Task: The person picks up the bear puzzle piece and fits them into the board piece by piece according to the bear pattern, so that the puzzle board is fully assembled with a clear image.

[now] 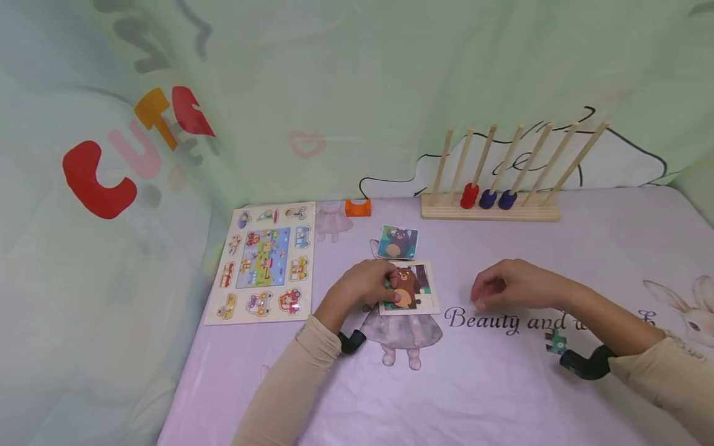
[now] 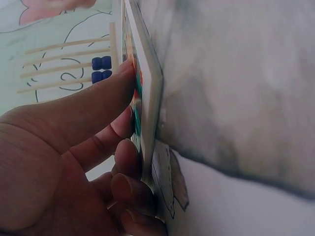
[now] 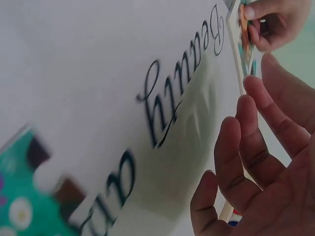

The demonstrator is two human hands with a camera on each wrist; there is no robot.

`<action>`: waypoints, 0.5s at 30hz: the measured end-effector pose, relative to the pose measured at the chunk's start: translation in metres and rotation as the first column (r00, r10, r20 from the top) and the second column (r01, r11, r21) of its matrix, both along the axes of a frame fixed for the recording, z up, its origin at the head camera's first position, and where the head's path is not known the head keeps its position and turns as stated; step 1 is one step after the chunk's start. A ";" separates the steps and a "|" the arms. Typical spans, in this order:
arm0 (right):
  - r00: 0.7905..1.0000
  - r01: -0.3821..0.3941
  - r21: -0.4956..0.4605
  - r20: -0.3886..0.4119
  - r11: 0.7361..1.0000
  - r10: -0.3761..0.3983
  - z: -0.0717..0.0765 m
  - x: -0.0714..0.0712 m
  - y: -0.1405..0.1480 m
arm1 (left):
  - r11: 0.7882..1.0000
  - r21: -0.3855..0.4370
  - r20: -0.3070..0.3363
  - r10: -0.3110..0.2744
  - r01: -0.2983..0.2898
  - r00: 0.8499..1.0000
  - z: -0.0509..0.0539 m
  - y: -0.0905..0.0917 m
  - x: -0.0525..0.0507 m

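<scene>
A small bear jigsaw puzzle in a pale wooden frame lies on the printed cloth. My left hand holds it at its left side, the thumb on the bear picture and the other fingers curled at the frame's edge, as the left wrist view shows along the puzzle's edge. Just behind the puzzle lies a bear picture card. My right hand hovers to the right, fingers loosely bent and holding nothing. Near the right forearm lies a loose green puzzle piece, seen closer in the right wrist view.
A pegged vehicle puzzle board lies at the left. Behind the card is an orange block with a curved notch. At the back right stands a wooden rack of upright rods, with red and blue beads on some of them.
</scene>
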State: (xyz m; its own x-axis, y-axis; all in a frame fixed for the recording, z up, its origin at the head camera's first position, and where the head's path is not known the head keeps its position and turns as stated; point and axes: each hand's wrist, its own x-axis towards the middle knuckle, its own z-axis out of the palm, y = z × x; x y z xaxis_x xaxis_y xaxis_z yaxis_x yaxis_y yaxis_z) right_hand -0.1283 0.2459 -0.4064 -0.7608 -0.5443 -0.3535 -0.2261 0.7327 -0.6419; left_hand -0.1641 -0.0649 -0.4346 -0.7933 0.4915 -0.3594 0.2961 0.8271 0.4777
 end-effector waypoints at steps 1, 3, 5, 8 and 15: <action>1.000 -0.001 0.005 0.002 1.000 0.001 0.000 0.001 0.005 | 1.000 0.003 0.002 0.001 -0.001 1.000 0.001 0.000 0.000; 1.000 -0.005 0.010 0.011 1.000 0.005 -0.001 0.004 0.015 | 1.000 0.009 0.007 0.000 0.000 1.000 0.001 -0.001 0.000; 1.000 -0.025 0.015 0.004 1.000 0.025 -0.002 0.006 0.024 | 1.000 0.014 0.010 -0.001 0.001 1.000 0.002 -0.001 0.000; 0.998 -0.052 0.021 -0.018 0.998 0.053 -0.004 0.010 0.036 | 1.000 0.021 0.014 -0.006 0.006 1.000 0.002 -0.001 0.000; 0.997 -0.035 0.110 -0.059 0.993 0.042 -0.011 0.016 0.060 | 1.000 0.026 0.017 -0.004 0.003 1.000 0.002 -0.001 0.000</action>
State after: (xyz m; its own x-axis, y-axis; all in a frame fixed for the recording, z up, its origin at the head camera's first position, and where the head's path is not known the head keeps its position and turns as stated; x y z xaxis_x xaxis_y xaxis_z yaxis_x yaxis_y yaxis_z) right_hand -0.1122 0.3064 -0.4179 -0.7619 -0.5345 -0.3658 -0.2917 0.7874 -0.5430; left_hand -0.1636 -0.0658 -0.4324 -0.7856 0.5037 -0.3594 0.2908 0.8132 0.5041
